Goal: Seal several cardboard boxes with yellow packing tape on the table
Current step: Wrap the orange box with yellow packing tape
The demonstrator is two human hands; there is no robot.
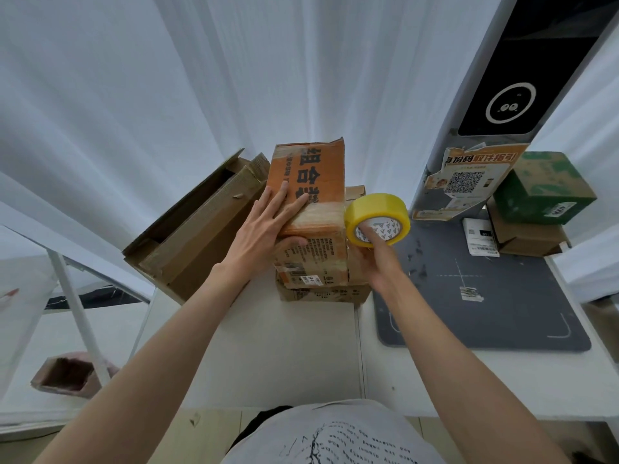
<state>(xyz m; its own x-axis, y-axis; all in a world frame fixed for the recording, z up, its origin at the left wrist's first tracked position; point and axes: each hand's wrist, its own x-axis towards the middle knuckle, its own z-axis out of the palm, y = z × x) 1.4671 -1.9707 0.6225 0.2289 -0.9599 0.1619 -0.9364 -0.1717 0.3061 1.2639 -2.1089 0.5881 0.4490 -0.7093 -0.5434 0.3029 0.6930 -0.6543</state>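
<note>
Nearest the camera, a grey printed shirt (335,437) fills the bottom edge, with both bare forearms reaching out over the white table (284,346). On the right, the right hand (375,262) grips the yellow tape roll (377,220), one finger hooked through its white core and the rest curled under it, holding the roll upright just beside the orange box (310,209). Across from it, the left hand (268,226) lies flat on that box's top with straight fingers spread and the thumb pressed on the near face. Under the orange box sits a flatter brown box (321,294), and the stack stands in the middle of the table. To its left, a long open carton (197,226) leans at the table's edge. Right of the stack lies a dark grey mat (495,296) with white markings; beyond it, at the far right, a green box (542,189) rests on a brown one, next to a grey post (445,159) carrying a QR-code poster (469,182).
</note>
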